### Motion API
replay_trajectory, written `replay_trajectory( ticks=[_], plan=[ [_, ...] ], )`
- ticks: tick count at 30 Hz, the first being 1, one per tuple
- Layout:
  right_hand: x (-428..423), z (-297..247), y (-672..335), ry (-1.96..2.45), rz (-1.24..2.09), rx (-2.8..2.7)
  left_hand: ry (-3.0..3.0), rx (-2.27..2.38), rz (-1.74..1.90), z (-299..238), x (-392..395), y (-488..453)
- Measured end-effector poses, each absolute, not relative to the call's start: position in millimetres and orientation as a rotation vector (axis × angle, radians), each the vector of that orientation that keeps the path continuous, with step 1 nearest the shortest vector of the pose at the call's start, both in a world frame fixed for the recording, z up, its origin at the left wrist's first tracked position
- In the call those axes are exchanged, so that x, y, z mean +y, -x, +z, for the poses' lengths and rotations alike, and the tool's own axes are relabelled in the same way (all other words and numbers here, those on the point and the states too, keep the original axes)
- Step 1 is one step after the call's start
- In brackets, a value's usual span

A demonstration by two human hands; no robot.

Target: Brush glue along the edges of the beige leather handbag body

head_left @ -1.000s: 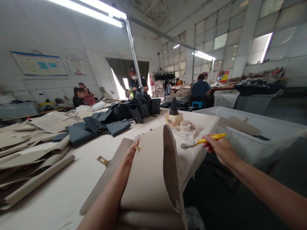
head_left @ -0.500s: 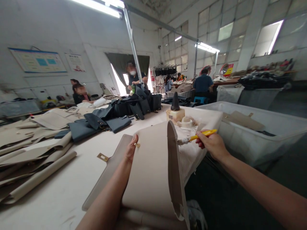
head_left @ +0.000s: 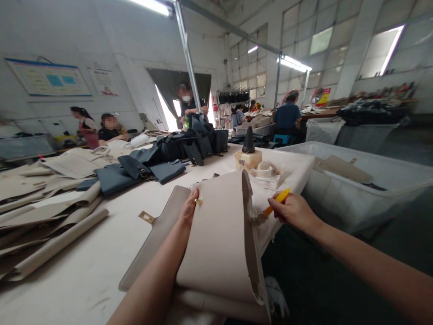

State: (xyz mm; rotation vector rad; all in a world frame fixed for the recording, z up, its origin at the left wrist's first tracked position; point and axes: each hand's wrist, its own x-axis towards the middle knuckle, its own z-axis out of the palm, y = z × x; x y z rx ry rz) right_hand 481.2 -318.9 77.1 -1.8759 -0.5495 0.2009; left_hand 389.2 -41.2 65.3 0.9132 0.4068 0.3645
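A beige handbag body point(head_left: 216, 230) lies at the table's front edge, its open side facing right. My left hand point(head_left: 189, 207) grips its far left edge beside a small gold clasp point(head_left: 198, 201); some of the fingers are hidden behind the panel. The bag's flap point(head_left: 158, 230) spreads out to the left, with a gold metal plate point(head_left: 146, 217) on its tab. My right hand point(head_left: 294, 211) is closed round a brush with a yellow handle point(head_left: 277, 202). The brush's whitish, coated bristles touch the open side edge of the bag.
Behind the bag stand a block with a black cone point(head_left: 248, 142) and a white, crusted roll point(head_left: 264, 169). Dark blue bags point(head_left: 122, 178) and stacked beige pieces point(head_left: 61, 234) cover the left. A white bin point(head_left: 365, 198) stands right of the table point(head_left: 101, 253). Several people work farther back.
The brush has moved down along the bag's side edge, and its handle is tilted more steeply. The bag and my left hand have shifted slightly to the right in view.
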Motion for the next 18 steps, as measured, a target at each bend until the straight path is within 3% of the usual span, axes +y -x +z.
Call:
replay_trajectory(
  ticks=[6, 18],
  plan=[
    [-337.9, 79.4, -455.5, 1.894, 0.249, -0.570, -0.899, 0.391, 0.377, 68.3, -43.3, -387.8],
    [-312.8, 84.4, -487.2, 1.826, 0.033, -0.480, -0.898, 0.397, 0.374, 70.6, -45.5, -385.5]
  ],
)
